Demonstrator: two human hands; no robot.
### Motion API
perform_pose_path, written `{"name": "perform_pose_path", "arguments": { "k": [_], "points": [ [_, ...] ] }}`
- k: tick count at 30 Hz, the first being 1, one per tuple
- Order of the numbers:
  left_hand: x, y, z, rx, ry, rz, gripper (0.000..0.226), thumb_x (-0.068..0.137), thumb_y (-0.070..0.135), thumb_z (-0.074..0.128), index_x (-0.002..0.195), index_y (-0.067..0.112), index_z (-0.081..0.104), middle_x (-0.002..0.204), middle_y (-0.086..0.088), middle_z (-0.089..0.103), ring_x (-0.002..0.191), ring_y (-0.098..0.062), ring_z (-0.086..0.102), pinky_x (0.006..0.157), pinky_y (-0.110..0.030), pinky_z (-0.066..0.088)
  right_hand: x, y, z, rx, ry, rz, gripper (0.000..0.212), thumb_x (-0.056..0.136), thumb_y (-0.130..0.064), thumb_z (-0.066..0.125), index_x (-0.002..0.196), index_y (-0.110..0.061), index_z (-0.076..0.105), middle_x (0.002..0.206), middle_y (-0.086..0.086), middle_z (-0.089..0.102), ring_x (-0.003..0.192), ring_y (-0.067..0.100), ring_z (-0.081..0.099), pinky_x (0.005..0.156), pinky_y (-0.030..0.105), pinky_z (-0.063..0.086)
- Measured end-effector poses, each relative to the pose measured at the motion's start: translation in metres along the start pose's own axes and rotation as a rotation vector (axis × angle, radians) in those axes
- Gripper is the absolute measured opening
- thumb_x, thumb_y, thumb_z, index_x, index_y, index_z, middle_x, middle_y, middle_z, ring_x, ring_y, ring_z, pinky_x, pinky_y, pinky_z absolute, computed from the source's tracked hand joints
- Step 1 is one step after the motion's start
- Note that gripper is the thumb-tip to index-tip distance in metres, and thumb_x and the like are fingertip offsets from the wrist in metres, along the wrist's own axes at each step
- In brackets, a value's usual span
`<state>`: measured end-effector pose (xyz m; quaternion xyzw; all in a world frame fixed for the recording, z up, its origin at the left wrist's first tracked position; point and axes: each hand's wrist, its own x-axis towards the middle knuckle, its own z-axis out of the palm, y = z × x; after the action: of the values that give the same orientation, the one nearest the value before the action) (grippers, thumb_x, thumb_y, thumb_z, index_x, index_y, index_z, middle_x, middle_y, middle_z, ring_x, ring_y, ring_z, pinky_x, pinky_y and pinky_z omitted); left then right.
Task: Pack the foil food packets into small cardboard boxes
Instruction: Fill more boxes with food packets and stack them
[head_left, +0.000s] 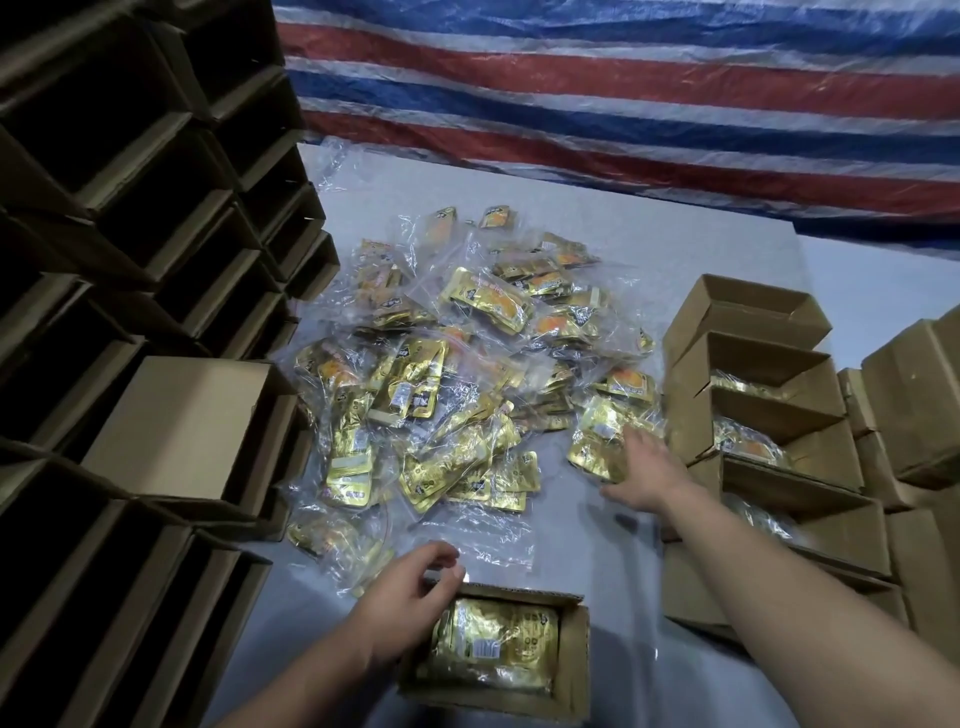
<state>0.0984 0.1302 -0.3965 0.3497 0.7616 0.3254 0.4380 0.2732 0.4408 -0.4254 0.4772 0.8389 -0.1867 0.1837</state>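
A small cardboard box (574, 649) stands at the near edge of the table with gold foil packets (498, 639) lying flat inside it. My left hand (410, 587) sits at the box's far left corner, fingers and thumb curled round its rim. A loose pile of gold foil packets in clear plastic bags (457, 374) covers the middle of the table. My right hand (647, 467) reaches to the pile's right edge, its straight fingers lying on a bundle of foil packets (597, 436), thumb spread below it.
Empty open boxes (130, 218) are stacked high along the left. Open boxes holding packets (753, 410) are stacked on the right, with closed boxes (914, 405) beyond. The grey tabletop (597, 551) lies between, and a striped tarp (623, 104) hangs behind.
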Motion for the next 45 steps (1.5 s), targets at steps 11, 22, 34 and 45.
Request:
{"name": "perform_pose_path", "arguments": {
  "k": [11,22,34,45],
  "points": [
    [0.008,0.000,0.003,0.003,0.056,0.018,0.013,0.095,0.031,0.061,0.086,0.025,0.068,0.081,0.016,0.069,0.079,0.001,0.064,0.076,-0.020,0.051,0.055,0.002,0.012,-0.336,-0.111,-0.036,0.140,0.058,-0.080,0.072,0.158,-0.015,-0.002,0.167,0.012,-0.002,0.153,0.032,0.003,0.122,0.055,0.007],
    [0.016,-0.009,0.002,0.079,0.047,0.013,0.015,0.094,0.039,0.059,0.086,0.031,0.067,0.081,0.019,0.068,0.081,0.003,0.062,0.077,-0.021,0.051,0.087,0.008,0.015,-0.361,-0.126,0.003,0.146,0.059,-0.080,0.072,0.156,-0.018,-0.017,0.165,0.019,-0.007,0.153,0.035,-0.005,0.120,0.056,-0.003],
    [0.018,-0.012,0.003,0.086,0.053,0.002,0.015,0.095,0.040,0.058,0.084,0.034,0.066,0.079,0.022,0.068,0.079,0.003,0.063,0.076,-0.024,0.051,0.074,0.006,0.025,-0.269,-0.007,0.019,0.132,0.066,-0.069,0.074,0.156,-0.006,0.001,0.156,0.014,0.029,0.143,0.031,0.033,0.119,0.052,0.018],
    [0.013,-0.008,0.003,0.077,0.061,-0.006,0.019,0.095,0.042,0.057,0.086,0.028,0.067,0.080,0.016,0.068,0.081,0.001,0.062,0.081,-0.027,0.051,0.051,-0.004,0.044,-0.210,-0.151,-0.059,0.115,0.064,-0.062,0.077,0.152,-0.017,0.017,0.152,0.006,0.032,0.141,0.026,0.033,0.115,0.047,0.026]
  ]
}}
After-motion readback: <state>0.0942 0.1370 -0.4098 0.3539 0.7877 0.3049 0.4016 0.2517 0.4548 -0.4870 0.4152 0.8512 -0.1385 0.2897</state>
